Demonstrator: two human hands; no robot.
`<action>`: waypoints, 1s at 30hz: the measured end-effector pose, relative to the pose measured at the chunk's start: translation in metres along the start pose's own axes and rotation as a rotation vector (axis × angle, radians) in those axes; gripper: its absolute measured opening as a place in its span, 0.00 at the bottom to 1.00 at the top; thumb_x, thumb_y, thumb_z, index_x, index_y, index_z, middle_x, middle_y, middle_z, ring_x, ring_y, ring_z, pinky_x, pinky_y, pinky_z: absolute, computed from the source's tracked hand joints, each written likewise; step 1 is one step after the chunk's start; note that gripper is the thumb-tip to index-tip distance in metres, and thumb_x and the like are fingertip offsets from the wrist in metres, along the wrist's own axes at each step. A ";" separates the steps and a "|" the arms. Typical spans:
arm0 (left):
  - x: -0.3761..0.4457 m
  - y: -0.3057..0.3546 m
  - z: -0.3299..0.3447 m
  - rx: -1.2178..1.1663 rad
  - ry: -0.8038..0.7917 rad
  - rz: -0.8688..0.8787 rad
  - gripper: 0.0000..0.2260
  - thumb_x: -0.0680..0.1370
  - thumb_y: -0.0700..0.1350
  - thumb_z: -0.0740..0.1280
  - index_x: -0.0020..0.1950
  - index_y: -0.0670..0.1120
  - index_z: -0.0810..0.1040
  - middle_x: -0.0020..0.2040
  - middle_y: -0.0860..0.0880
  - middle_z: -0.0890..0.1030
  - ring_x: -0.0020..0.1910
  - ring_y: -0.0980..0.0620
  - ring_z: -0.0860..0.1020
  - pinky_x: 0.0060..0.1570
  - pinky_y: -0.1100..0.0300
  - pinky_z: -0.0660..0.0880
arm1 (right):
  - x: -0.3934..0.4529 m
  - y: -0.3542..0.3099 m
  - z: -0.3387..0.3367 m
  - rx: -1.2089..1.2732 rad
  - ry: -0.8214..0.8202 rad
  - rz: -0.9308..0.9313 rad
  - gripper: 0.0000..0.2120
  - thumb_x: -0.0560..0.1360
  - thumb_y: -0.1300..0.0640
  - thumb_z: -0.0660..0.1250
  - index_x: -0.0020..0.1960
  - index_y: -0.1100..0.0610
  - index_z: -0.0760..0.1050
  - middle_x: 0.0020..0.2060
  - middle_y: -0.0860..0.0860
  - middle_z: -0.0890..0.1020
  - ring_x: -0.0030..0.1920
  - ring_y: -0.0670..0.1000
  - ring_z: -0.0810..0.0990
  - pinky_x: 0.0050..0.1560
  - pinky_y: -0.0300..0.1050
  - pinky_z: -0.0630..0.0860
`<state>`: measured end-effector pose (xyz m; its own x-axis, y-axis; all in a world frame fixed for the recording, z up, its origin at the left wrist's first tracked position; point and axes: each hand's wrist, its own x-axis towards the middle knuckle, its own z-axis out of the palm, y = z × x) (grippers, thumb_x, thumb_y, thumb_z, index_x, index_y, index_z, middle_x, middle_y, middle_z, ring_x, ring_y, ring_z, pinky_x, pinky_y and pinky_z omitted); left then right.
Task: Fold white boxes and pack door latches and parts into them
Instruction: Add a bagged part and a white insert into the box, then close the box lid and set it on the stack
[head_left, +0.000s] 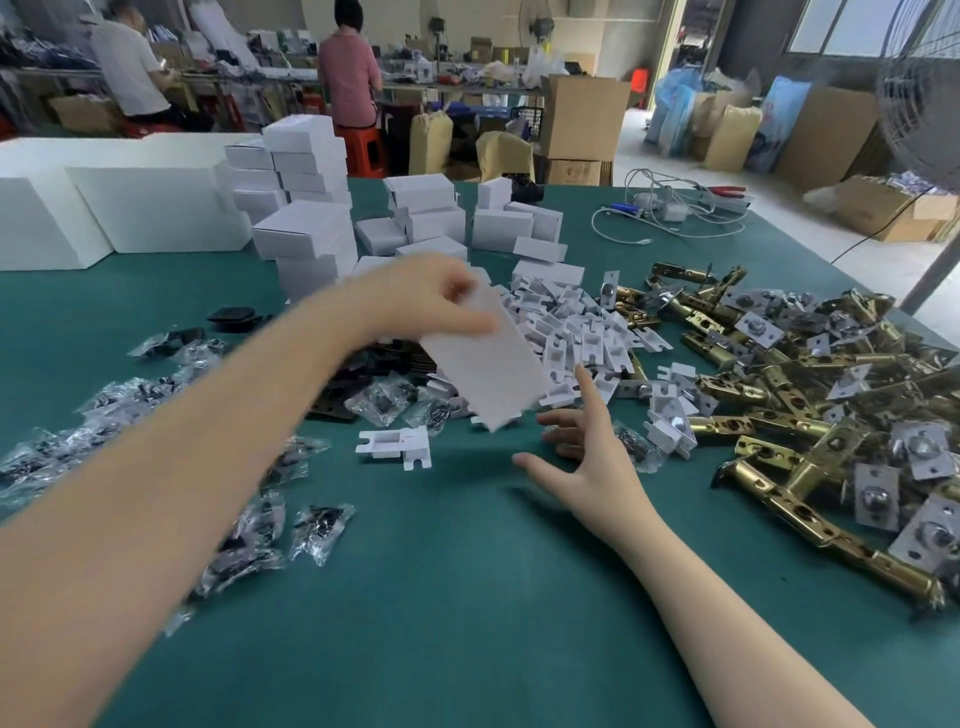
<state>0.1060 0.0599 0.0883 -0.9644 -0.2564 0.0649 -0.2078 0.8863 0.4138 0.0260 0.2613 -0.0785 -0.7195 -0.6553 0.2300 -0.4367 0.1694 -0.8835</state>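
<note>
A flat white box blank (485, 358) is pinched at its upper end by the left hand (421, 296), blurred, above the green table (467, 597). The blank's long axis is seen running from eleven o'clock down to five o'clock, its free lower end hanging just above and to eleven o'clock of the right hand (582, 447). That hand is held wide, fingers spread, nothing grasped. It is judged the nearer to take the free end for folding. Brass door latches (810, 410) are heaped at three o'clock.
</note>
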 end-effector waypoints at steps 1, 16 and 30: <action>0.001 -0.015 -0.015 -0.231 0.097 -0.098 0.13 0.79 0.51 0.68 0.51 0.41 0.77 0.45 0.48 0.78 0.41 0.54 0.78 0.38 0.61 0.73 | 0.001 0.000 0.000 -0.008 -0.002 0.008 0.50 0.70 0.51 0.77 0.76 0.36 0.44 0.55 0.41 0.78 0.54 0.41 0.77 0.59 0.38 0.73; 0.037 -0.141 -0.062 -1.566 0.839 -0.688 0.06 0.80 0.47 0.66 0.53 0.48 0.72 0.52 0.48 0.77 0.46 0.51 0.78 0.32 0.57 0.81 | 0.010 0.004 0.005 -0.125 -0.030 0.029 0.37 0.71 0.47 0.75 0.74 0.39 0.60 0.50 0.37 0.78 0.53 0.34 0.75 0.51 0.26 0.68; 0.067 -0.162 -0.050 -1.306 0.930 -0.804 0.24 0.75 0.60 0.70 0.64 0.48 0.71 0.52 0.50 0.79 0.44 0.57 0.78 0.24 0.62 0.76 | 0.011 0.003 0.006 -0.173 -0.025 0.036 0.30 0.73 0.47 0.73 0.71 0.42 0.66 0.50 0.38 0.78 0.52 0.36 0.76 0.49 0.22 0.66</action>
<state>0.0829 -0.1206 0.0709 -0.2067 -0.9468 -0.2468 0.1630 -0.2820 0.9455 0.0205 0.2503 -0.0811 -0.7236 -0.6644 0.1870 -0.4986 0.3158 -0.8073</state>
